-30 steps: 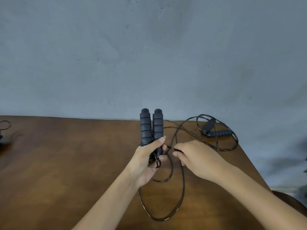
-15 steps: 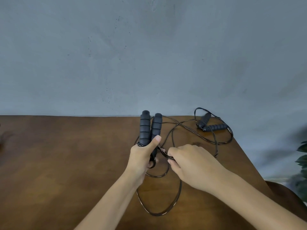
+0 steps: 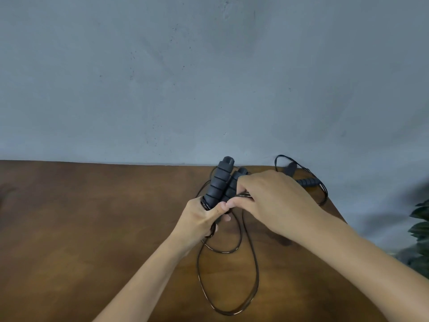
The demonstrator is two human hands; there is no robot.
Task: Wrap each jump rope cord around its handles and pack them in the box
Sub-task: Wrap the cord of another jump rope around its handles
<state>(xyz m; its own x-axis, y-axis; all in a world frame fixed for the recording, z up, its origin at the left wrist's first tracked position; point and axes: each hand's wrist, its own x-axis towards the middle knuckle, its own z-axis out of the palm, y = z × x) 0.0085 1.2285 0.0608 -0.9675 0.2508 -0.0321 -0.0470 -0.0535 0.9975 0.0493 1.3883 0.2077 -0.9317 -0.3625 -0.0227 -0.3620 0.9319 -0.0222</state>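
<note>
My left hand (image 3: pixel 201 217) grips the lower ends of two dark ribbed foam jump rope handles (image 3: pixel 218 182), held side by side and tilted to the right. My right hand (image 3: pixel 269 201) pinches the thin black cord (image 3: pixel 254 275) and lies over the right-hand handle, hiding most of it. The loose cord hangs down onto the table in two long loops toward me. A second jump rope (image 3: pixel 306 182) with the same dark handles lies tangled in its own cord at the table's far right corner. No box is in view.
The brown wooden table (image 3: pixel 92 228) stands against a grey wall (image 3: pixel 209 77). Its right edge runs diagonally just past my right forearm. Dark green plant leaves (image 3: pixel 420 228) show at the right border.
My right hand has carried the cord up and across the handles, from below them to over the right handle. The handles now lean right. The view has shifted left.
</note>
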